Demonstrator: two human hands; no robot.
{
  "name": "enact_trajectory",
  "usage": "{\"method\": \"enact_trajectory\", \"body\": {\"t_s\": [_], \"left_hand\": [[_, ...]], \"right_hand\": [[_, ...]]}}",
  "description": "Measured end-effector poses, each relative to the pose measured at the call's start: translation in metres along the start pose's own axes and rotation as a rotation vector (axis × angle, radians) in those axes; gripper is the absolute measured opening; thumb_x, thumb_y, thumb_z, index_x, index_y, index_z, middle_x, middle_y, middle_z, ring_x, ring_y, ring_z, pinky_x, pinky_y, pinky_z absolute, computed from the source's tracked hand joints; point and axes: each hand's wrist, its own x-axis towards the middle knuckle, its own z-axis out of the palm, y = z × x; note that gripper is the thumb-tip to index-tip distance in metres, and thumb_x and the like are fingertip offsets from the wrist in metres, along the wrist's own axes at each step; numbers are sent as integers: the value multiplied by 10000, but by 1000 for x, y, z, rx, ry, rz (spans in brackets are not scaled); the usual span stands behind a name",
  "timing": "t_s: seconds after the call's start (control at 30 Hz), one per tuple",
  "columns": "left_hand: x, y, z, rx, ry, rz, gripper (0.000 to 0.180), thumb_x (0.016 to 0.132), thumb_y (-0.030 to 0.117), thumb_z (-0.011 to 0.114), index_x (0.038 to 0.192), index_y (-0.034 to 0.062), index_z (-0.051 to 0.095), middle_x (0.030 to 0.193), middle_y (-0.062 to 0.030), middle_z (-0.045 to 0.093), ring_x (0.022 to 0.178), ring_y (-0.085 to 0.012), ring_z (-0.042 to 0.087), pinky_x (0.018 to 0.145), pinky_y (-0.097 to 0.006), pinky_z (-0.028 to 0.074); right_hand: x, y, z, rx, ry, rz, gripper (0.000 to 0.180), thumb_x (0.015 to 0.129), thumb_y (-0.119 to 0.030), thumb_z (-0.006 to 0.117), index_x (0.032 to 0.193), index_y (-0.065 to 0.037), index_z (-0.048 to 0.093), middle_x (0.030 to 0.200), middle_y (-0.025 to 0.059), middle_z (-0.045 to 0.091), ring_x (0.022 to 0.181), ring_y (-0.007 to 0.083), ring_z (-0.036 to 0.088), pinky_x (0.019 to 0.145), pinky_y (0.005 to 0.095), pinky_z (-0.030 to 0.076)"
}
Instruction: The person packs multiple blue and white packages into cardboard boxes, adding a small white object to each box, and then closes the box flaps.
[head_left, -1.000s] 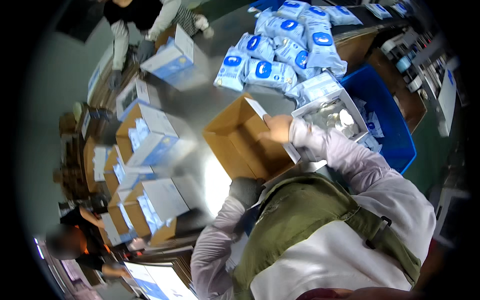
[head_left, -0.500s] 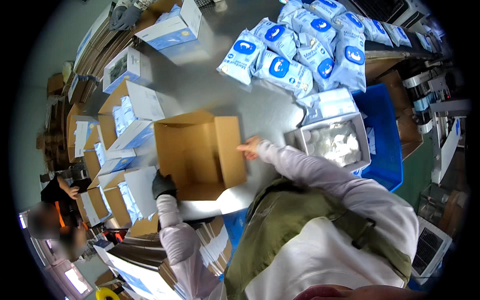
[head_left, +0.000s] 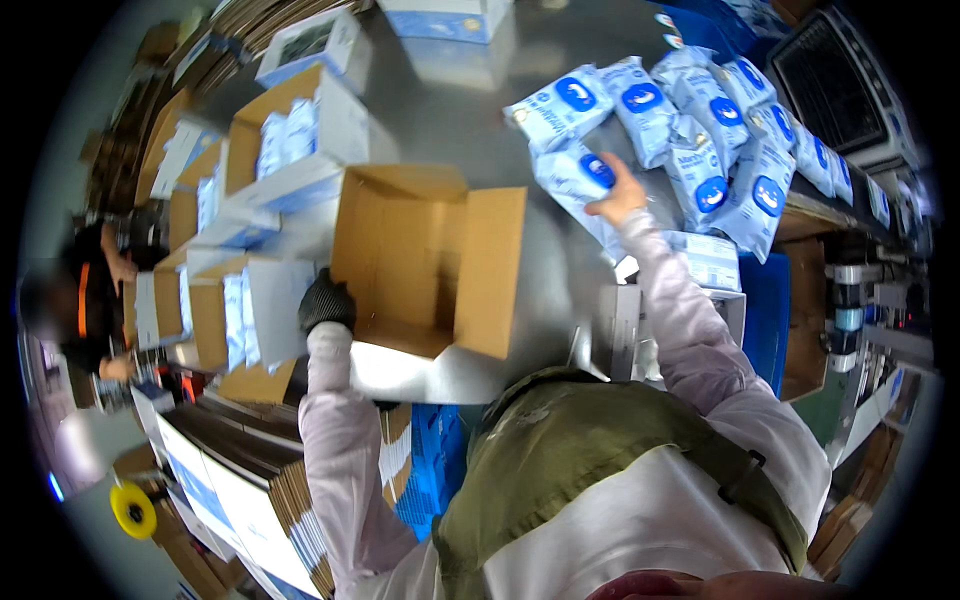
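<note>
An open cardboard box, brown inside, sits on the metal table in front of me, its right flap folded outward. My left hand, in a dark glove, is closed at the box's left wall, fingers curled on its edge. Bare, my right hand reaches to the right of the box and grips a light-blue soft pack of wipes by its right side. That pack is tilted at the near edge of a pile of similar packs. Its lower end is blurred.
Filled cartons line the table's left side. Nearer right stands a small white box, partly behind my forearm, beside a blue bin. Flattened cartons are stacked at lower left. Another person is at far left.
My right hand has left the box's flap side and moved up and right onto a soft pack, which has shifted nearer the box. My left hand stays at the box.
</note>
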Motion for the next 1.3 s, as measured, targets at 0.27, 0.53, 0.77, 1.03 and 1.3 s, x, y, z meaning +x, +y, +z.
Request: {"method": "enact_trajectory", "body": {"t_s": [0.27, 0.53, 0.77, 1.03, 1.3], "left_hand": [[-1, -9, 4, -58, 34, -31, 212, 775, 225, 505, 930, 90, 556, 900, -184, 615, 876, -345, 587, 733, -433, 468], [21, -41, -9, -175, 32, -58, 350, 756, 276, 578, 1068, 119, 562, 1009, -169, 595, 968, -356, 545, 818, -428, 435], [-5, -53, -78, -88, 322, -80, 342, 792, 143, 552, 1112, 24, 527, 1046, -201, 577, 984, -345, 548, 838, -400, 436], [-68, 245, 29, -205, 86, 529, 864, 675, 470, 648, 1355, 116, 248, 1376, -218, 198, 1292, -360, 169, 993, -577, 149], [-57, 282, 110, -213, -54, 194, 1034, 563, 350, 723, 1381, 157, 122, 1383, -235, 134, 1224, -405, 255, 928, -518, 296]], "right_hand": [[-59, -159, -11, 1197, -552, -355, 676, 546, 29, 694, 1175, 14, 445, 1062, 118, 554, 988, 243, 544, 879, 340, 416], [-94, -177, 184, 47, -914, -553, 513, 698, -206, 652, 1173, -75, 513, 1148, 159, 540, 1082, 289, 494, 928, 364, 376], [162, -88, 45, -363, 107, -514, 560, 737, -354, 629, 1241, -188, 449, 1304, 178, 385, 1177, 348, 387, 942, 421, 355], [85, -39, 34, -589, -234, -403, 686, 684, -566, 571, 1280, -271, 404, 1380, 162, 267, 1276, 375, 219, 992, 573, 176], [185, 28, -44, -765, 79, 204, 940, 563, -384, 726, 1349, -201, 242, 1342, 227, 284, 1186, 378, 345, 931, 483, 313]]}}
